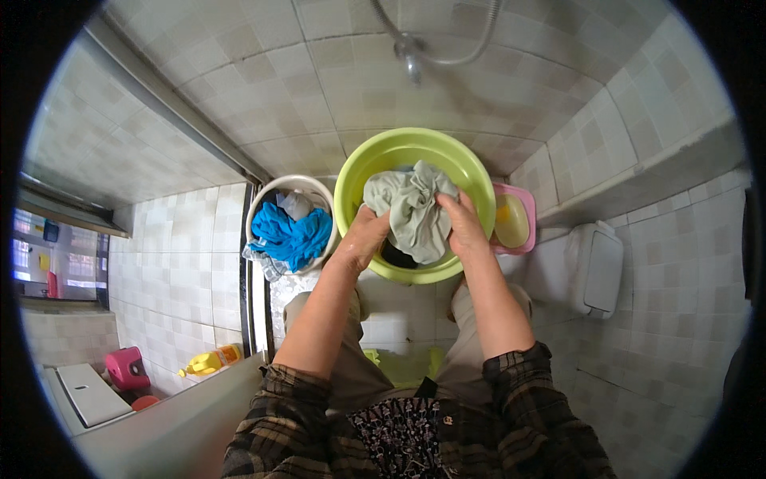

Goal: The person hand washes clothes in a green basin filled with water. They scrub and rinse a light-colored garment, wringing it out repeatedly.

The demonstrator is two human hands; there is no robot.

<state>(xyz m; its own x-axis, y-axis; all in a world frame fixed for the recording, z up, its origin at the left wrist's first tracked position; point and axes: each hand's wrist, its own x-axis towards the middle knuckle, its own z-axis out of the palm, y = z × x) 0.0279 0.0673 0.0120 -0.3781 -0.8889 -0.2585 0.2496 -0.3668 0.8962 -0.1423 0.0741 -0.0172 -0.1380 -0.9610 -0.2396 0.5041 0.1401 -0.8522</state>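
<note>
A pale grey-green garment (415,209), bunched and wrinkled, is held over a large lime-green basin (456,152). My left hand (366,236) grips its left side, the thumb lying on the cloth. On the other side my right hand (464,227) pinches the upper right edge of the fabric. Both hands are closed on the cloth, inside the basin's rim. Something dark shows beneath the garment at the near side of the basin; I cannot tell what it is. The kind of garment cannot be made out from its folds.
A white tub (325,190) with blue clothes (294,233) stands left of the basin. At its right is a pink basin (530,209) holding a yellow one. Farther right stands a white lidded bin (600,270). A tap with a hose (409,54) is on the far wall.
</note>
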